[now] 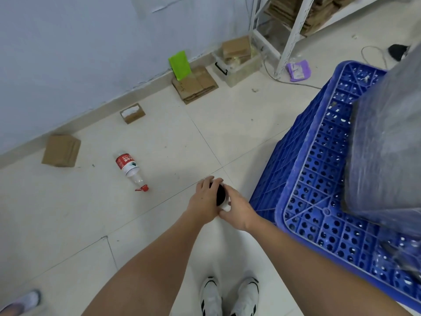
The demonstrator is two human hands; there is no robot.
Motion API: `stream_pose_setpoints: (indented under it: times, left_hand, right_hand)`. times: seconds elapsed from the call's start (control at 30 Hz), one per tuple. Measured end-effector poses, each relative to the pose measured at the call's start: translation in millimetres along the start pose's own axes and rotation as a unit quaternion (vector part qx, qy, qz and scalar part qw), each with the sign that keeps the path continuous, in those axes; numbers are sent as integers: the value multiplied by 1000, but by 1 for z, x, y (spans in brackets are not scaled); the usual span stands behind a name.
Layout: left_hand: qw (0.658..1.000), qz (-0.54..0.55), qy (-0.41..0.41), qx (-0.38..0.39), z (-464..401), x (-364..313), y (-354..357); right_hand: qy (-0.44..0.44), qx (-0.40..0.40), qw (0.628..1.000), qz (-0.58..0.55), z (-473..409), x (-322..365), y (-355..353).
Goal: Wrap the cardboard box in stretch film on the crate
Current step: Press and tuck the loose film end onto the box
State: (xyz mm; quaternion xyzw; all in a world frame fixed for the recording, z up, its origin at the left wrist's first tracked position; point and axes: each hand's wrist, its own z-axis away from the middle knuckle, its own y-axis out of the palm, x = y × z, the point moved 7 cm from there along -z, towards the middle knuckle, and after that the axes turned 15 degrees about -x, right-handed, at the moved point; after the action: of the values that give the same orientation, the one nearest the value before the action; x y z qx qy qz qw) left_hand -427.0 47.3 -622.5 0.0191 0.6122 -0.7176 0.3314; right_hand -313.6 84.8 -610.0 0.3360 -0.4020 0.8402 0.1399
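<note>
- cardboard box [387, 133] sits on blue crate [319, 179], right of view, already under cloudy stretch film on the faces visible; far sides out of frame, cannot tell
- film roll [221, 196] held end-on in front of body, left of crate, above the floor [159, 133]
- left hand [205, 199] grip curled round roll's far side; right hand [237, 209] grip wraps near side
- no film strand visible between roll and box
- judgement: wrapping well along, maybe finishing; more passes or tear-off may remain
- plastic bottle [129, 167] lying on floor, apart
</note>
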Motion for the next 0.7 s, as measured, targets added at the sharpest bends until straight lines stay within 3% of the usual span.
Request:
stream_pose_setpoints:
  times: [0.37,0.5,0.7]
  left_hand:
    - [998,-31,8,58,24,1,-16]
    - [996,-47,64,49,43,-26,-64]
    - [988,-67,138,10,85,-106,-174]
  right_hand:
    - [-17,10,998,67,39,12,-12]
    - [-43,11,992,120,71,39,-47]
    - [-104,-61,976,180,149,116,-145]
